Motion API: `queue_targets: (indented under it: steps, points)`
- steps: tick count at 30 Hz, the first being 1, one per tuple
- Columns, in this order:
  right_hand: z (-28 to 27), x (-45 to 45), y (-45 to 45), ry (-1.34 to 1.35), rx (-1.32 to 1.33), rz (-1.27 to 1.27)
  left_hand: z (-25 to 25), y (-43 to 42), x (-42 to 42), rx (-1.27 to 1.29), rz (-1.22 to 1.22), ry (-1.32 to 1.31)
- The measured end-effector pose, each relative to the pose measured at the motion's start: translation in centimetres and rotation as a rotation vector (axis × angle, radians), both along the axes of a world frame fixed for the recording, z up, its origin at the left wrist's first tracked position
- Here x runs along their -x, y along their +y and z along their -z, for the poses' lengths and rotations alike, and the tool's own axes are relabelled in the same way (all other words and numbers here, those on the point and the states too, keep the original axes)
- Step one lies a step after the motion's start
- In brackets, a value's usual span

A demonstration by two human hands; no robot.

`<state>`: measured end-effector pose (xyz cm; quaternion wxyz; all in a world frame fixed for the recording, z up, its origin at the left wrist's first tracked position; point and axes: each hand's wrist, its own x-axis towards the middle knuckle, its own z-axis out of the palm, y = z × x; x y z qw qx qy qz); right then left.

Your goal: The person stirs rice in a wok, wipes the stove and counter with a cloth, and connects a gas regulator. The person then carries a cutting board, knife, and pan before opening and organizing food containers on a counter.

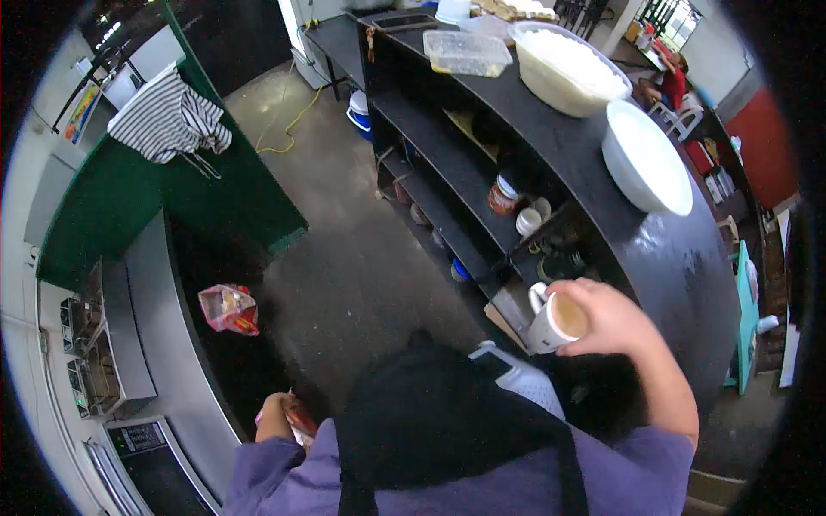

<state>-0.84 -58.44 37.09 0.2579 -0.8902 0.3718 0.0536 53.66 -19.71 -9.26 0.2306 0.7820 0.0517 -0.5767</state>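
Observation:
My right hand (594,320) is closed around a white mug (542,334). Its handle points away from my palm, and something tan fills its mouth; whether that is liquid or powder I cannot tell. The mug hangs beside the black shelf unit (447,142), above a grey perforated plastic piece (525,378). Low on the left, my left hand (276,411) grips a red and clear plastic bag (299,423), with its fingers mostly hidden. Further forward, an opened red and clear plastic bag (230,310) lies on a dark surface.
Along the black countertop stand a clear plastic container (467,53), a tub with white contents (570,69) and a white basin (647,157). Shelves hold a jar (503,194) and white cups (530,220). A striped cloth (169,116) drapes over a green partition (103,206). A person (669,79) sits at far right.

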Motion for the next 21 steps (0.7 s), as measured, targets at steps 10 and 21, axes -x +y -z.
queue_targets:
  steps: [10,21]
  points:
    - [10.0,-9.7,-11.8,-0.061,-0.064,0.010,-3.4,-21.5,-4.1,0.270,0.401,-0.297]
    - [20.8,-27.8,-24.5,-0.250,0.105,0.432,-7.3,-38.0,-17.1,0.330,0.652,-0.288]
